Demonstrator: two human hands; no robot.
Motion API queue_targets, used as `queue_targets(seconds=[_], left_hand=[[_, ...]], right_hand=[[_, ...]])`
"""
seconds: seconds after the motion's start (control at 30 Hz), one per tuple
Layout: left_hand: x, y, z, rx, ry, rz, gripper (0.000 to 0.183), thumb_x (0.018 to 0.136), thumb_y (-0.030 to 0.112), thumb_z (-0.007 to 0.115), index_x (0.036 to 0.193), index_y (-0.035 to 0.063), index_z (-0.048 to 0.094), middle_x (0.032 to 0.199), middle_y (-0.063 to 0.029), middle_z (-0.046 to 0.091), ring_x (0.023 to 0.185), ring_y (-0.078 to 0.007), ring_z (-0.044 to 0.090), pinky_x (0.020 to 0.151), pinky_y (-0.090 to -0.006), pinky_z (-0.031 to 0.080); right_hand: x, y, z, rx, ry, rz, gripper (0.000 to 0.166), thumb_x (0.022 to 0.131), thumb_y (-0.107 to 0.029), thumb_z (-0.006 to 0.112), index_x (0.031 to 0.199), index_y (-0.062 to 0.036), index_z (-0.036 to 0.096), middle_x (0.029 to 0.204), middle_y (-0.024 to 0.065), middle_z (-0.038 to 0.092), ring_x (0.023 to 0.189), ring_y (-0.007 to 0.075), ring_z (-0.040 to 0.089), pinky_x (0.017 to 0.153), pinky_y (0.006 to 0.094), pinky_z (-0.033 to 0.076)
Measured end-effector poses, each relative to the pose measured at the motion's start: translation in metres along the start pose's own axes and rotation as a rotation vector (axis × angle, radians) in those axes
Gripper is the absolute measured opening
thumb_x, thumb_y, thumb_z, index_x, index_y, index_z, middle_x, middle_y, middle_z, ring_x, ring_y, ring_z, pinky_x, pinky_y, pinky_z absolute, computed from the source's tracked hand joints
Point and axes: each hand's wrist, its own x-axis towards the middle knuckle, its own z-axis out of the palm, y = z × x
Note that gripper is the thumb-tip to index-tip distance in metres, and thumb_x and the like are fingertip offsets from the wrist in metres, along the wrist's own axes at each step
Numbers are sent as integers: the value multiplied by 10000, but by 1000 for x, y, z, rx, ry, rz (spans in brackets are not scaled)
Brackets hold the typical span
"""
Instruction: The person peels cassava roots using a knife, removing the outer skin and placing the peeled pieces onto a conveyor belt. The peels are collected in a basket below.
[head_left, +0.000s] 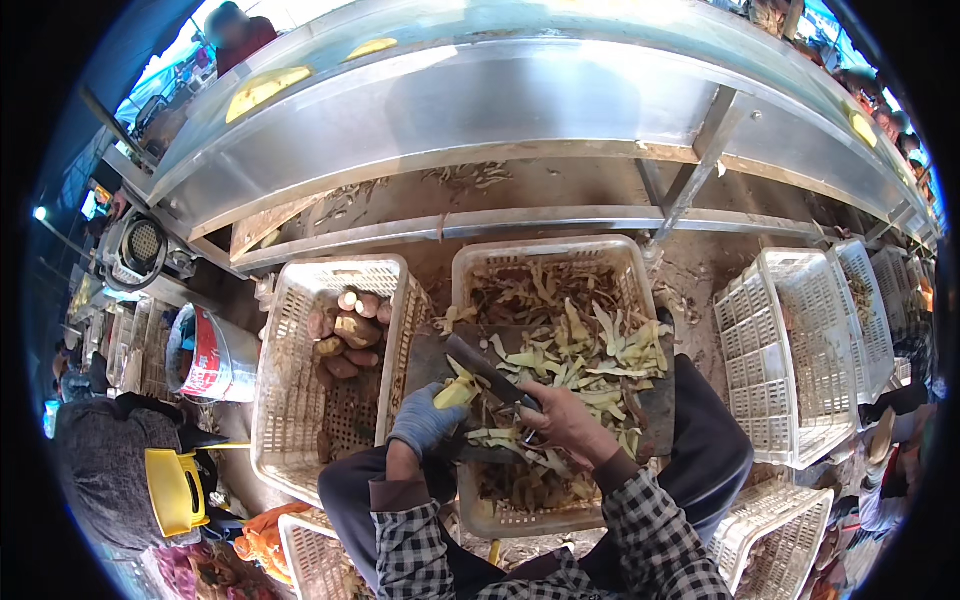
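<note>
My left hand (424, 421), in a grey-blue glove, grips a peeled yellow tuber (454, 394), probably a sweet potato. Bare, my right hand (566, 421) is closed around the dark handle of a wide-bladed knife (480, 366). The blade points up and left, close beside the tuber; whether they touch, I cannot tell. Under both hands a dark board (429, 356) lies across a white plastic crate (551, 244). Pale yellow peelings (600, 349) cover much of the board's right side, and browner ones fill the crate below.
To my left, a crate (267, 420) holds several unpeeled tubers (357, 330). Beyond it are a bucket (232, 360) and a yellow plastic chair part (169, 491). A metal trough (525, 97) with peeled pieces (268, 90) runs across the front. More crates (757, 360) stand at right.
</note>
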Motion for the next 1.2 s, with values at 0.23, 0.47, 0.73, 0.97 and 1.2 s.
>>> queue_targets(seconds=[0.23, 0.47, 0.73, 0.97, 1.2], left_hand=[[-4, 13, -7, -39, -63, -34, 601, 728, 321, 777, 1209, 3, 609, 917, -152, 693, 771, -205, 662, 709, -326, 528], [2, -2, -4, 107, 9, 52, 667, 694, 376, 783, 1209, -8, 603, 897, -167, 696, 767, -231, 679, 710, -341, 533], [-5, 26, -2, 253, 2, -10, 626, 708, 376, 770, 1191, 11, 614, 955, -187, 691, 853, -275, 679, 772, -352, 530], [-6, 22, -2, 196, -17, -24, 672, 698, 417, 770, 1214, 20, 605, 1016, -203, 691, 948, -329, 673, 845, -375, 516], [11, -4, 12, 260, 14, 39, 573, 731, 441, 745, 1146, 58, 650, 1063, -178, 687, 1011, -331, 648, 868, -375, 507]], right_hand=[[13, -12, -12, -285, -40, -76, 289, 859, -204, 588, 1135, -118, 581, 822, 192, 633, 789, 393, 612, 690, 444, 481], [38, 1, -23, 0, -208, -107, 356, 841, -166, 596, 1172, -38, 571, 747, 102, 629, 650, 238, 598, 612, 371, 477], [16, -17, -20, 610, -253, 310, 300, 912, -168, 579, 1181, -36, 566, 702, -39, 553, 499, 28, 444, 447, 200, 371], [4, -23, -20, 513, 23, 165, 324, 922, -184, 591, 1226, -82, 545, 669, 7, 558, 481, 77, 503, 434, 229, 412], [-35, -23, 36, -743, 319, -301, 328, 845, -178, 622, 1159, -101, 563, 699, 96, 584, 573, 254, 626, 484, 358, 490]])
